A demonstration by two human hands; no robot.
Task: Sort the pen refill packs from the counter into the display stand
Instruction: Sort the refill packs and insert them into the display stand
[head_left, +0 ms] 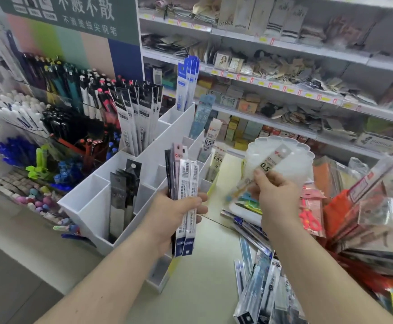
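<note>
Sorting is partly done. The display stand (167, 136) holds packs in several compartments. The left hand (176, 213) grips a bundle of refill packs (185, 183); the right hand (272, 195) pinches one pack (270, 160). Loose packs (256, 284) remain on the surface (202, 288).

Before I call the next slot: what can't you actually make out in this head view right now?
- Bundle of packs in the left hand: exact count hidden by overlap.
- Single pack pinched by the right hand: lower end blurred.
- Loose packs on the counter: cut off by the bottom edge.
- Display stand slot labels: none legible.
</note>
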